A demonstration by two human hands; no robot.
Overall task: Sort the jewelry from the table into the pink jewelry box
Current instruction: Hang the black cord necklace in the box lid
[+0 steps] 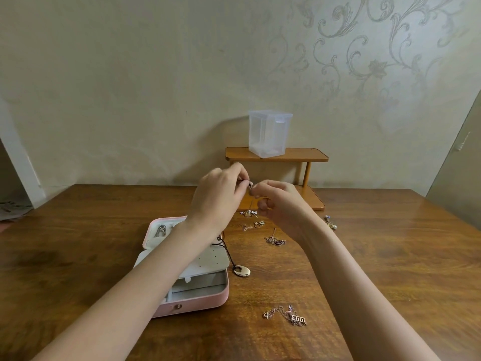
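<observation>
The pink jewelry box (210, 298) lies open on the wooden table, left of centre, partly behind my left forearm. Above the table my left hand (220, 196) and my right hand (279, 204) meet, both pinching one small metal piece (250, 184) between their fingertips; a thin part of it hangs down. A black cord with an oval gold pendant (242, 271) trails over the box's right edge. A chain with a "1993" pendant (294, 317) lies near the front. Small earrings and rings (256, 222) and a thin chain (275, 240) lie under my hands.
A two-tier wooden shelf (307, 155) stands against the wall behind my hands, with a clear plastic container (269, 132) on top. More small earrings (330, 222) lie at the right. A silver piece (160, 230) sits in the box lid.
</observation>
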